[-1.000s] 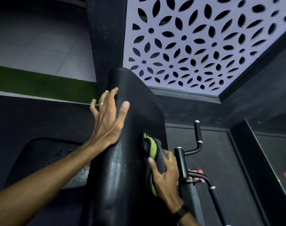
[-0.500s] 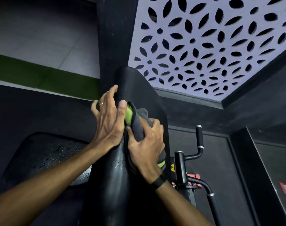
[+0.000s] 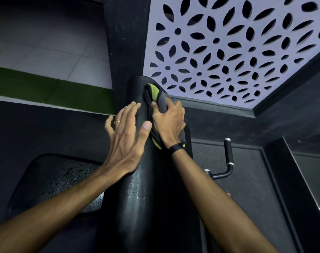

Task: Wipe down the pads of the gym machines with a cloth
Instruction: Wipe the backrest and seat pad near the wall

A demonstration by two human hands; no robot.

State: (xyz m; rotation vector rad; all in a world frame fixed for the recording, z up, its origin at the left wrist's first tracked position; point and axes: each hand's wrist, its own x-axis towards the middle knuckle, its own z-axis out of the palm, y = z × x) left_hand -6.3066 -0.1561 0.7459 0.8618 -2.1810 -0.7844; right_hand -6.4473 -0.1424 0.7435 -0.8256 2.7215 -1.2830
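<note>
near the back pad's (image 3: 146, 189) top, right hand (image 3: 169, 123) grips cloth (image 3: 156, 95); left hand (image 3: 127, 136) rests flat, fingers spread.

Cloth (image 3: 156, 95) on back pad (image 3: 144, 189); seat pad (image 3: 51, 179) left

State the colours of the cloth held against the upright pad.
Grey with a lime-green part, the cloth shows in the head view, the only one.

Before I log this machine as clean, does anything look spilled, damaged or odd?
Water droplets still bead on the seat pad lower left and on the back pad below the hands. No tears or damage show. The cloth is up near the pad's top.
</note>
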